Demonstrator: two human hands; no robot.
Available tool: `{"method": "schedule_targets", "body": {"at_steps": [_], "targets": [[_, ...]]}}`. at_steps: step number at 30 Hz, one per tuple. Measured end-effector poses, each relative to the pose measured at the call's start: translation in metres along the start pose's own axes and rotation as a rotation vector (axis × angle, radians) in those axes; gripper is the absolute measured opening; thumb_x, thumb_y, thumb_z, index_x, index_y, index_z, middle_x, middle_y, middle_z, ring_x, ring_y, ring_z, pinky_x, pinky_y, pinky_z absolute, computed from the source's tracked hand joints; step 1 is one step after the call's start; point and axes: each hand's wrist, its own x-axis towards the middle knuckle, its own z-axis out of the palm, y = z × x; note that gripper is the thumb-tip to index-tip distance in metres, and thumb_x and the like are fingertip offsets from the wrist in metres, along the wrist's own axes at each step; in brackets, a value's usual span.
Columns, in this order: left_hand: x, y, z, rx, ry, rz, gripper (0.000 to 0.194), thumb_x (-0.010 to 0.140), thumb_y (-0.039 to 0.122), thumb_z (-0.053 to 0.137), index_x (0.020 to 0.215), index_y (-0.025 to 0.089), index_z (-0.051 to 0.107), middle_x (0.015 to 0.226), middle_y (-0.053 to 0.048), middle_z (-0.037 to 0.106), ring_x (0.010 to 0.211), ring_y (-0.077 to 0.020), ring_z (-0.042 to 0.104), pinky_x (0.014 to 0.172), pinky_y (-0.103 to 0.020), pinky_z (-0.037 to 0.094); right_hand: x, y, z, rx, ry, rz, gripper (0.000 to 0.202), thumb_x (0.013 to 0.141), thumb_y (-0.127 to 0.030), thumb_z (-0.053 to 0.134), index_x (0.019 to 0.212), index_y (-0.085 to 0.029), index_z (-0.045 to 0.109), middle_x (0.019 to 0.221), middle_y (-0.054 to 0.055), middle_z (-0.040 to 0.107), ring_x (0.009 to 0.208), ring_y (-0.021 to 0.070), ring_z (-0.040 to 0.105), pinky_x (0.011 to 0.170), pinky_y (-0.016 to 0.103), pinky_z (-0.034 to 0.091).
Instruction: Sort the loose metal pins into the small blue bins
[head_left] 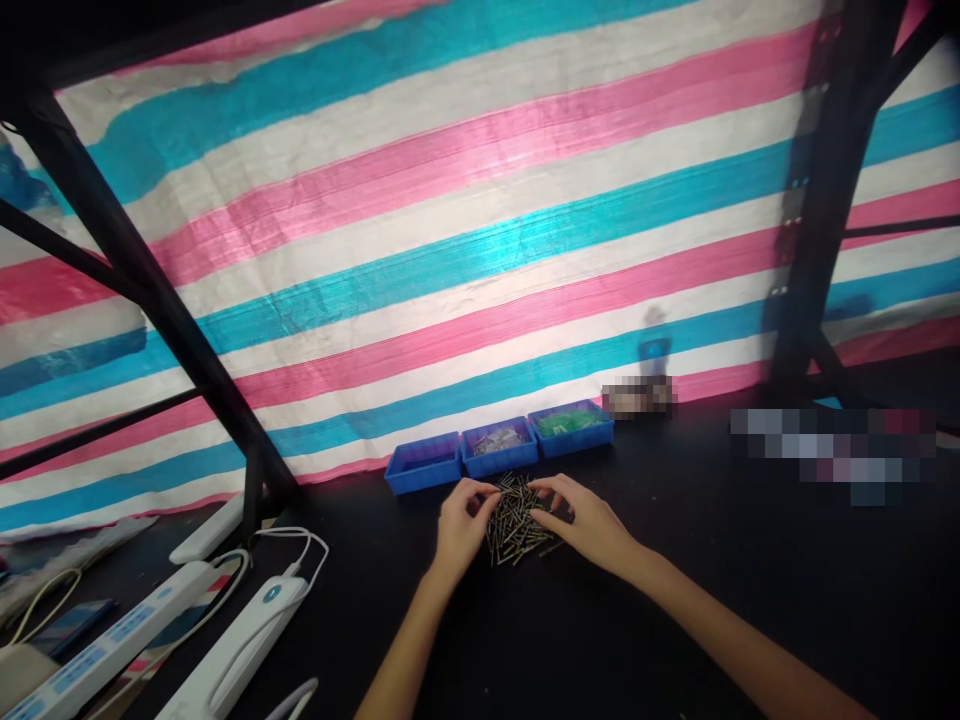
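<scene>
On the black table lies a loose pile of thin metal rods (517,530), dark and brassy, that look like drill bits. My left hand (460,522) is at the pile's left edge, thumb and index finger brought together in a pinch; whatever is between the tips is too small to make out. From the right, my right hand (589,518) reaches over the pile with its fingers curved and its thumb apart from the index finger. Nothing shows in that hand, and its fingertips are close to the rods.
Behind the pile stand three blue bins: one with no contents visible (390,480), one with clear pieces (480,466), one with green pieces (577,442). White power strips (251,640) and cables lie at left. Black frame posts (150,300) stand before a striped sheet (465,250).
</scene>
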Motion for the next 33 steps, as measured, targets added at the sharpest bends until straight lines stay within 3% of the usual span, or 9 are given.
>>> {"method": "schedule_targets", "body": {"at_steps": [4, 7, 13, 25, 33], "targets": [[-0.007, 0.016, 0.013, -0.088, -0.104, 0.023, 0.018, 0.074, 0.032, 0.056, 0.076, 0.017, 0.066, 0.074, -0.003, 0.056, 0.059, -0.0108, 0.046, 0.055, -0.022, 0.036, 0.001, -0.002, 0.004, 0.089, 0.035, 0.009, 0.022, 0.077, -0.034, 0.050, 0.094, -0.024, 0.061, 0.079, 0.000, 0.061, 0.063, 0.0122, 0.054, 0.052, 0.022, 0.039], [-0.008, 0.017, 0.014, -0.108, -0.115, -0.002, 0.018, 0.074, 0.033, 0.056, 0.077, 0.017, 0.066, 0.076, -0.003, 0.056, 0.061, -0.0110, 0.046, 0.054, -0.022, 0.036, 0.002, -0.002, 0.006, 0.106, 0.076, -0.006, 0.020, 0.077, -0.035, 0.051, 0.082, -0.022, 0.065, 0.072, 0.000, 0.062, 0.058, 0.0119, 0.052, 0.049, 0.022, 0.037], [-0.010, 0.016, 0.019, -0.203, -0.115, -0.028, 0.019, 0.071, 0.033, 0.059, 0.076, 0.016, 0.066, 0.081, -0.004, 0.053, 0.060, -0.0096, 0.045, 0.052, -0.021, 0.036, 0.002, -0.003, 0.008, 0.123, 0.177, 0.002, 0.021, 0.076, -0.036, 0.052, 0.077, -0.020, 0.066, 0.067, 0.001, 0.062, 0.057, 0.0130, 0.052, 0.047, 0.023, 0.036], [-0.013, 0.023, 0.022, -0.223, -0.193, -0.027, 0.020, 0.069, 0.035, 0.062, 0.069, 0.016, 0.065, 0.080, -0.004, 0.052, 0.058, -0.0086, 0.044, 0.051, -0.021, 0.036, 0.000, -0.011, 0.010, 0.216, 0.073, -0.013, 0.019, 0.075, -0.034, 0.054, 0.081, -0.019, 0.064, 0.075, 0.002, 0.062, 0.061, 0.0120, 0.053, 0.045, 0.020, 0.037], [-0.012, 0.024, 0.019, -0.286, -0.242, -0.047, 0.020, 0.070, 0.034, 0.062, 0.076, 0.016, 0.065, 0.088, -0.005, 0.051, 0.055, -0.0058, 0.043, 0.049, -0.019, 0.036, 0.003, -0.006, 0.010, 0.225, 0.140, 0.055, 0.019, 0.074, -0.035, 0.055, 0.078, -0.018, 0.063, 0.071, 0.003, 0.062, 0.060, 0.0129, 0.054, 0.045, 0.021, 0.038]]}}
